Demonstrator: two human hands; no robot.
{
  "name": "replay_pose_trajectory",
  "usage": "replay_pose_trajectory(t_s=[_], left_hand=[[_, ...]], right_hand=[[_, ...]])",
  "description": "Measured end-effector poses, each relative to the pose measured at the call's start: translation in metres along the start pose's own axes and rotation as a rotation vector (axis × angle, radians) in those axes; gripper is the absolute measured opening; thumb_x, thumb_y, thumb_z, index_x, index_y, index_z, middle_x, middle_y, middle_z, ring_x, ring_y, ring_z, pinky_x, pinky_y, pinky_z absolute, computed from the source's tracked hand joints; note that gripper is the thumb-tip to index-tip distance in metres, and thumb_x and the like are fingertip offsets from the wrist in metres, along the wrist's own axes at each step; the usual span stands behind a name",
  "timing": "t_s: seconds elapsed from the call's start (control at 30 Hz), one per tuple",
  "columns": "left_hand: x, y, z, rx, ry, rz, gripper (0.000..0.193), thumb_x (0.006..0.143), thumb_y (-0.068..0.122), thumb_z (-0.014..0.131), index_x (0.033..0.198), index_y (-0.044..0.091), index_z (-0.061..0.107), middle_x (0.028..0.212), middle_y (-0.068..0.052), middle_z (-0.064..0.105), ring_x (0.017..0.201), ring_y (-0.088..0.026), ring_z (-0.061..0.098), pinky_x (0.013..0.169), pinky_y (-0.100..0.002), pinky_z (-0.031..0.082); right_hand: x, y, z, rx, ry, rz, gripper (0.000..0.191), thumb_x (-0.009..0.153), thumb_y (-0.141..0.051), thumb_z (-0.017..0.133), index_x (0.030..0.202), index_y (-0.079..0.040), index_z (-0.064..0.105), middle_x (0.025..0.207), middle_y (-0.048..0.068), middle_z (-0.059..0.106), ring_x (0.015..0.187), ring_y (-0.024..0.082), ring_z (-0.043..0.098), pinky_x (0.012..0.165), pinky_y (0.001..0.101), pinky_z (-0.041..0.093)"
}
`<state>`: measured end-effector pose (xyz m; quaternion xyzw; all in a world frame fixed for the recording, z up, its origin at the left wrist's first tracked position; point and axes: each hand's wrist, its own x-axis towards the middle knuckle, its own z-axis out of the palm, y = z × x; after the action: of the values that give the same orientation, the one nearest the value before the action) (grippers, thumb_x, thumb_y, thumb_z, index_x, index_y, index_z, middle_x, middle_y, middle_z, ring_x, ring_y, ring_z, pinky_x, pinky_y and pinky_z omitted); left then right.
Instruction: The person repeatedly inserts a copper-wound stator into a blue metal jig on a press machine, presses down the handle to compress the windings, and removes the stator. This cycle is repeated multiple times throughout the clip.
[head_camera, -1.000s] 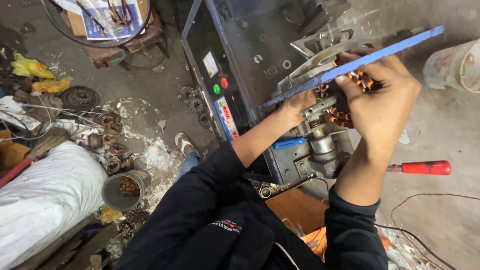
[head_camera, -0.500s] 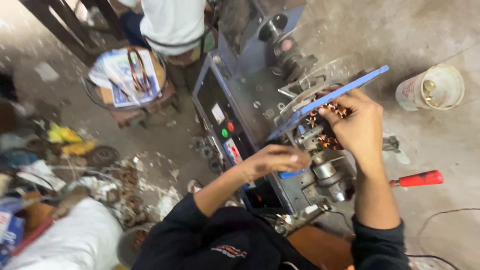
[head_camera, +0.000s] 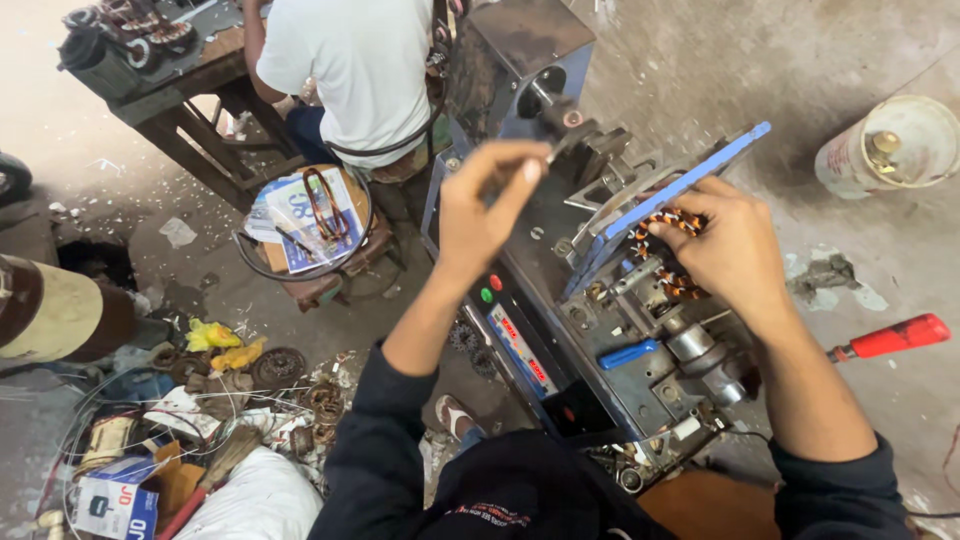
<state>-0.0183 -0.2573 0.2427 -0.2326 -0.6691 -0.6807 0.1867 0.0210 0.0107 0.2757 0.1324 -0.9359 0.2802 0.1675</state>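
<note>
Fingers of the left hand (head_camera: 485, 205) pinch a thin metal lever (head_camera: 553, 152) at the top of the grey winding machine (head_camera: 560, 300). The right hand (head_camera: 735, 250) curls closed over a copper-wound coil (head_camera: 668, 222) seated on the machine — just beside the slanted blue bar (head_camera: 690, 180). How firmly it grips is hard to tell. A red-handled screwdriver (head_camera: 890, 337) lies on the floor — well apart.
</note>
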Motion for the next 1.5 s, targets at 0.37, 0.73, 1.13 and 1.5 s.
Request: replay_pose_trajectory(t_s=[0.37,0.73,1.13,1.5], left_hand=[[0.165,-0.099,0.051,-0.024,-0.459,-0.255,0.09,0.09,0.077,0.049,0.142,0.004,0.054,0.135,-0.014,0.069,0.123,-0.022,0.063,0.102,-0.031,0.047],[0.099,-0.153,0.025,-0.128,-0.331,0.194,0.099,0.091,0.082,0.044,0.12,-0.01,0.066,0.129,-0.027,0.061,0.102,-0.027,0.06,0.079,-0.038,0.048],[0.027,-0.156,0.052,-0.352,0.048,-0.603,0.04,0.104,0.047,0.053,0.11,0.008,0.046,0.07,-0.001,0.05,0.051,-0.012,0.048,0.042,-0.027,0.035],[-0.154,-0.074,0.138,0.238,0.008,-0.13,0.046,0.1,0.022,0.069,0.137,-0.004,0.057,0.121,-0.025,0.069,0.113,-0.032,0.069,0.098,-0.04,0.056]], right_hand=[[-0.002,0.004,0.002,-0.018,-0.004,-0.005,0.034,0.079,-0.01,0.082,0.112,-0.004,0.077,0.123,0.016,0.072,0.105,0.037,0.07,0.092,0.0406,0.054],[-0.005,0.008,-0.001,0.008,-0.019,-0.029,0.033,0.079,-0.008,0.083,0.111,-0.006,0.078,0.119,0.016,0.073,0.103,0.038,0.069,0.088,0.0425,0.054],[-0.006,0.014,-0.003,0.039,0.006,-0.077,0.033,0.078,-0.006,0.083,0.11,-0.004,0.078,0.112,0.017,0.073,0.098,0.037,0.07,0.085,0.0422,0.055],[-0.004,0.017,-0.001,0.015,-0.009,-0.051,0.032,0.079,-0.006,0.084,0.11,-0.002,0.078,0.118,0.017,0.073,0.102,0.038,0.07,0.088,0.0413,0.055]])
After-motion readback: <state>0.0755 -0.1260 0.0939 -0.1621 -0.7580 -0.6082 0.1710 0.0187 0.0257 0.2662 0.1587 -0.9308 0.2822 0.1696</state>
